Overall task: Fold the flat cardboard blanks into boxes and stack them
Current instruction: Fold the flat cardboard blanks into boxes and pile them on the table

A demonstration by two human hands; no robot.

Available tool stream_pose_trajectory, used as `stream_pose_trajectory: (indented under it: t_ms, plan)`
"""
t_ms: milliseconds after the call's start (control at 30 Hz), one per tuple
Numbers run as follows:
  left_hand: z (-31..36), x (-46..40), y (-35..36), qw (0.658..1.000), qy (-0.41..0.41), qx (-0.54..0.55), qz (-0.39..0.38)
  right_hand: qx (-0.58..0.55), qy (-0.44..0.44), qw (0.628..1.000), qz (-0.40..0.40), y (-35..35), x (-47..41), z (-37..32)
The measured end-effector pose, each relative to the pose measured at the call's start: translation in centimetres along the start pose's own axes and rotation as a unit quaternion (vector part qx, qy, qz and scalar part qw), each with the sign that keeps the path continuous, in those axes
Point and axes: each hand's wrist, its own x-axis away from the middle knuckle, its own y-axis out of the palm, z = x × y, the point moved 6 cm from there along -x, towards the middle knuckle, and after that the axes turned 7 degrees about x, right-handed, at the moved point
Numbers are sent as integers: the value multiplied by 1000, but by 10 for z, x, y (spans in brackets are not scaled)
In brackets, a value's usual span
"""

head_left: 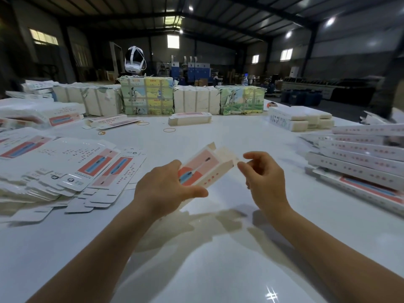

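Glossy smooth white table [218, 248], printed cardboard box [203, 169], glossy card blanks [72, 169], paper-wrapped bundles [146, 95]

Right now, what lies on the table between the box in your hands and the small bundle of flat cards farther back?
Head view: bare white table and one rubber band.
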Motion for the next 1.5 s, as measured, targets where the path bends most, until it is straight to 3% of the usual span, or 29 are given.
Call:
stream_pose_trajectory:
  t_ms: [133,233,500,700,900,1100,1233,1267,1333,1400,1433,1500]
  plan:
    - [7,2,2,999,10,-42,16,88,-72,993,-33,13,10,-12]
    - [11,4,7,998,19,-61,8,83,-49,992,-78,21,15,-11]
    - [8,6,10,997,33,-76,1,27,2,993,-111,24,16,-8]
    - [8,6,14,984,73,-162,5,19,98,968,-229,34,15,9]
    - [10,8,16,985,63,-162,14,-16,60,980,-189,33,19,3]
    - [18,10,20,983,53,-173,31,34,51,981,-186,36,17,3]
    - [20,10,19,989,40,-143,26,140,7,986,-92,16,5,-3]
    - [20,10,18,989,39,-137,26,124,34,988,-88,13,1,2]
    - [20,10,18,991,37,-128,25,-66,183,972,-131,18,1,16]
    - [22,12,21,991,40,-125,10,-295,296,887,-195,32,10,19]
    - [24,13,22,991,44,-125,1,-338,313,861,-214,36,12,16]
    - [26,14,24,991,51,-121,-4,-309,283,881,-221,35,10,15]
